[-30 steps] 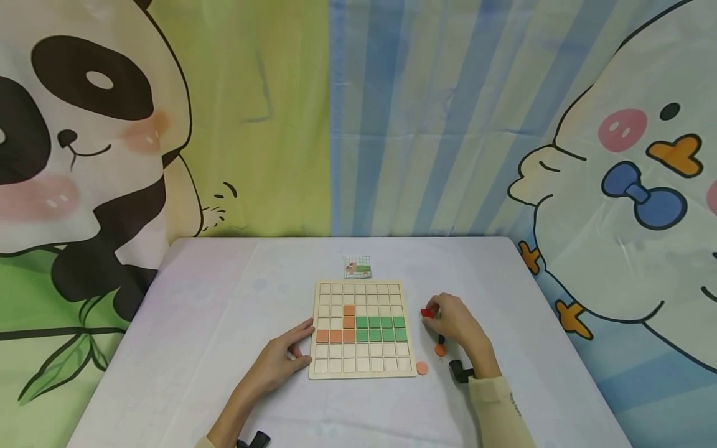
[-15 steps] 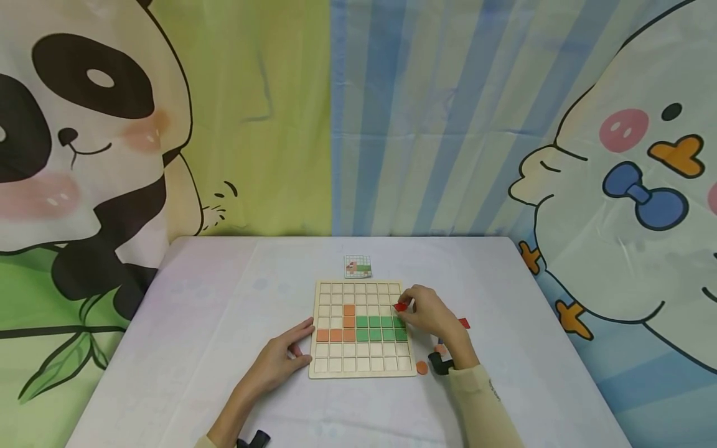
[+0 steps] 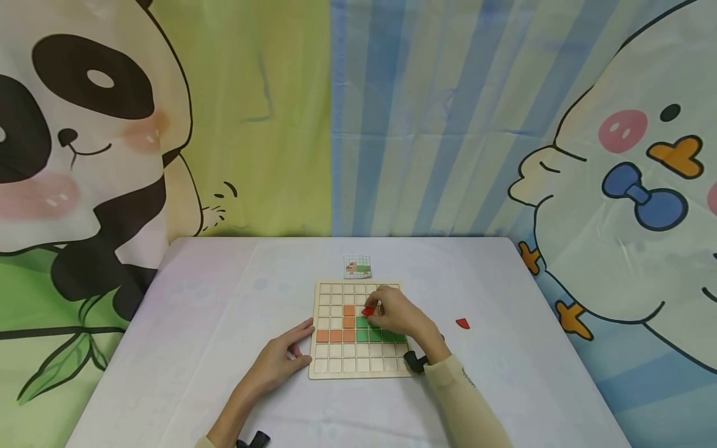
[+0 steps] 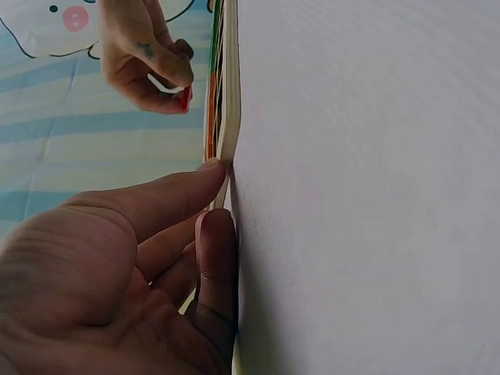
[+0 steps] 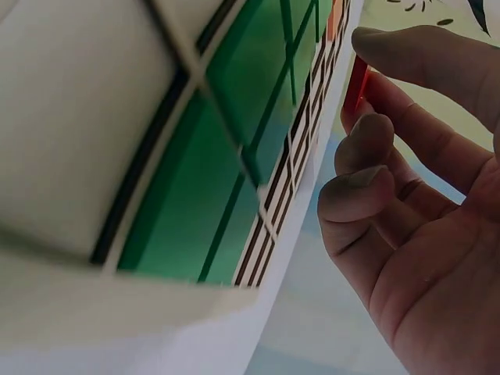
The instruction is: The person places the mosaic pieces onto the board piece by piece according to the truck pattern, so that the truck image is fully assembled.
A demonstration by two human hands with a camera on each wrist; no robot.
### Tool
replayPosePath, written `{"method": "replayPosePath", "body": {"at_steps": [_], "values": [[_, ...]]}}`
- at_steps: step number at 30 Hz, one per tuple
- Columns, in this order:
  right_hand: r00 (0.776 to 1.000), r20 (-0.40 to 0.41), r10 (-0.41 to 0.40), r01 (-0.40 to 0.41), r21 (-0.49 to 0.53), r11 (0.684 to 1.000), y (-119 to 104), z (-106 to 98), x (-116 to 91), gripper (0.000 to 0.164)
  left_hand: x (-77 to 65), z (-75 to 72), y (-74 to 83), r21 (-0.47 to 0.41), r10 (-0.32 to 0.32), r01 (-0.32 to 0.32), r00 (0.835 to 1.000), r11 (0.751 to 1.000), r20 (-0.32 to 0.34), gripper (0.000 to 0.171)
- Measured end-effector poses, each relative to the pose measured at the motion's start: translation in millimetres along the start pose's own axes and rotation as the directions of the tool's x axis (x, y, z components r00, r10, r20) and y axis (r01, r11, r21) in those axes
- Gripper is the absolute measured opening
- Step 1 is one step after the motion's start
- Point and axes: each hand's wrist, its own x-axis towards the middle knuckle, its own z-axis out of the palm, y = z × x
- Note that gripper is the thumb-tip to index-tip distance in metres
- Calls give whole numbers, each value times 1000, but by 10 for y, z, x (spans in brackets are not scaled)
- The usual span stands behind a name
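Note:
A wooden grid board lies on the table, with orange square tiles and green square tiles in its cells. My left hand rests at its left side; the thumb and a finger touch the edge, apart from each other, as in the left wrist view. Over the board, my right hand pinches a small red tile between thumb and fingertips, above the top of the green tiles. The right wrist view shows the red tile edge-on, apart from the board. The right hand covers part of the green tiles.
A small picture card with a coloured grid pattern lies behind the board. Another red tile, fan-shaped, lies on the table to the right. A black wrist device sits at my right wrist. Printed cloth hangs behind the table.
My right hand has carried the red tile leftward from beside the board to over its middle. The fan-shaped tile has come into view; the orange discs are now hidden. The left hand stays put.

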Motion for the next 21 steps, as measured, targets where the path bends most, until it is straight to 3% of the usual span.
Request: {"method": "replayPosePath", "body": {"at_steps": [8,21], "values": [[997,43,-56,56,1,998,-112,88,209,15,4,-9,-11,10,5,-5,1000,1000,15,68],[993,102,-59,58,17,998,-204,208,430,19,-6,-13,-10,16,14,-14,1000,1000,8,67]]}}
